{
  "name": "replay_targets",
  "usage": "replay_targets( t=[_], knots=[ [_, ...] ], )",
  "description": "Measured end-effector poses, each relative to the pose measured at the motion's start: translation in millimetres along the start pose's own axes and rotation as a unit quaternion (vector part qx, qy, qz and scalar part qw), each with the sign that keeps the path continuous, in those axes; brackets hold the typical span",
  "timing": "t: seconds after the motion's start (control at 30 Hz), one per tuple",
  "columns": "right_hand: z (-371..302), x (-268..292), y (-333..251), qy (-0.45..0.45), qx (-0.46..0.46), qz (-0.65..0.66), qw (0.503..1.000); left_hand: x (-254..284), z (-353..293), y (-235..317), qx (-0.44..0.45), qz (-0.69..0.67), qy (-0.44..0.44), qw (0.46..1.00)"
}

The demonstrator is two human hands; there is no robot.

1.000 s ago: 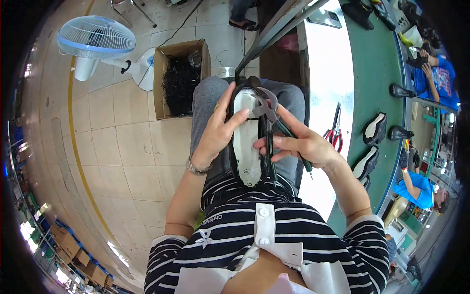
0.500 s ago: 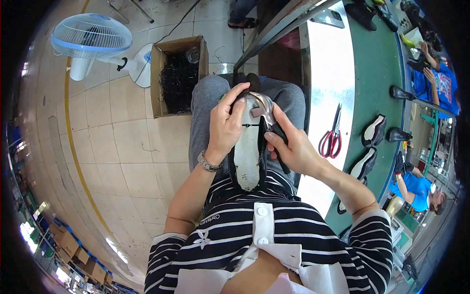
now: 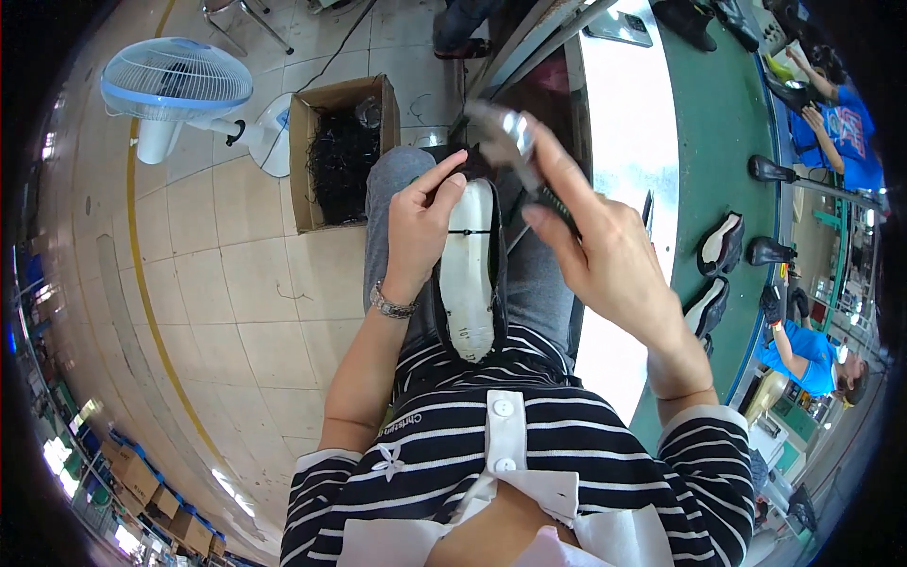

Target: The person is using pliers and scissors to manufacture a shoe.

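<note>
A black shoe upper on a last (image 3: 467,283) lies sole side up in my lap, its white insole showing and a thin black cord tied across it. Its toe end points away from me. My left hand (image 3: 419,225) is closed on the toe end's left edge, thumb and forefinger at the black material. Above and to the right of the toe, my right hand (image 3: 609,250) grips shoe lasting pincers (image 3: 518,142) with a shiny metal head and dark handle. The head is smeared by motion and apart from the shoe.
On my right is a white bench top (image 3: 619,142) with a phone (image 3: 619,28); scissors there are mostly hidden behind my right hand. Beyond, a green conveyor (image 3: 704,151) carries several shoes. Left are a carton of black scraps (image 3: 345,165) and a fan (image 3: 177,80). Co-workers stand at far right.
My right hand has lifted the pincers off the toe, up and to the right. The left hand stays at the toe, shifted slightly left. The shoe's toe now shows more.
</note>
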State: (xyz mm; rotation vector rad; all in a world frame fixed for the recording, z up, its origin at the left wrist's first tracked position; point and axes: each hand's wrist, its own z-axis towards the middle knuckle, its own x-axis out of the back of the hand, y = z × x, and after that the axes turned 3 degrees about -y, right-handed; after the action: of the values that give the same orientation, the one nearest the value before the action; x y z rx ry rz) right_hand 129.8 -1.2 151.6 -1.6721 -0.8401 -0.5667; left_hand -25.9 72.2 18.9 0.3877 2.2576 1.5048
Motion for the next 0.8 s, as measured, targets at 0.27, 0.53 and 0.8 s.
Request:
replay_targets(
  t=[0.27, 0.53, 0.8],
  knots=[
    [4.0, -19.6, 6.6, -0.020, -0.039, -0.127, 0.991, -2.1, 5.4, -14.8, -0.071, -0.004, 0.016, 0.997],
    [8.7, -35.8, 20.3, -0.060, -0.051, -0.181, 0.980, -0.2, 7.1, -15.4, -0.117, 0.016, -0.021, 0.993],
    [1.0, -54.9, 29.7, 0.099, -0.025, -0.107, 0.989, 6.4, -2.5, -8.8, -0.048, -0.010, -0.067, 0.997]
  ],
)
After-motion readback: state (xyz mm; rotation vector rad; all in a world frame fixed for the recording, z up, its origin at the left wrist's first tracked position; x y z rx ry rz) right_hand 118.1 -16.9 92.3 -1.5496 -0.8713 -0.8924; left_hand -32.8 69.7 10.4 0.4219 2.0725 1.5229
